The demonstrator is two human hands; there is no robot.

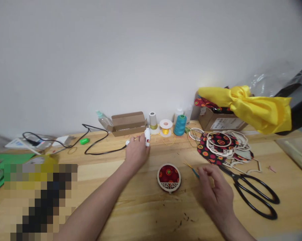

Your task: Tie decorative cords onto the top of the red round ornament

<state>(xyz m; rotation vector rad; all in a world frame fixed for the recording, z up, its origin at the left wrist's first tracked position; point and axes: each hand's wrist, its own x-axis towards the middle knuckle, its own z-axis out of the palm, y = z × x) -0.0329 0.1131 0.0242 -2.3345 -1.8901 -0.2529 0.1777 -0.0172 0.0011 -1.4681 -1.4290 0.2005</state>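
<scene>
My left hand (137, 149) is closed round a white glue gun (147, 136) near the back of the table, most of its body hidden under the fingers. A black cable trails from it to the left. My right hand (214, 187) pinches a thin yellow cord with a blue wrapped part (195, 172), whose yellow strands stick out to the left. Between the hands lies a round pendant (169, 177) with a pale wooden rim, dark red patterned fabric and a fretwork panel at its lower edge. Neither hand touches it.
Black-handled scissors (256, 194) lie right of my right hand. Behind them are wooden frames and patterned fabric (206, 152). Along the wall stand a cardboard box (129, 124), a yellow cord spool (165, 129) and a blue thread cone (180, 125). Yellow cloth (261, 107) drapes over another box.
</scene>
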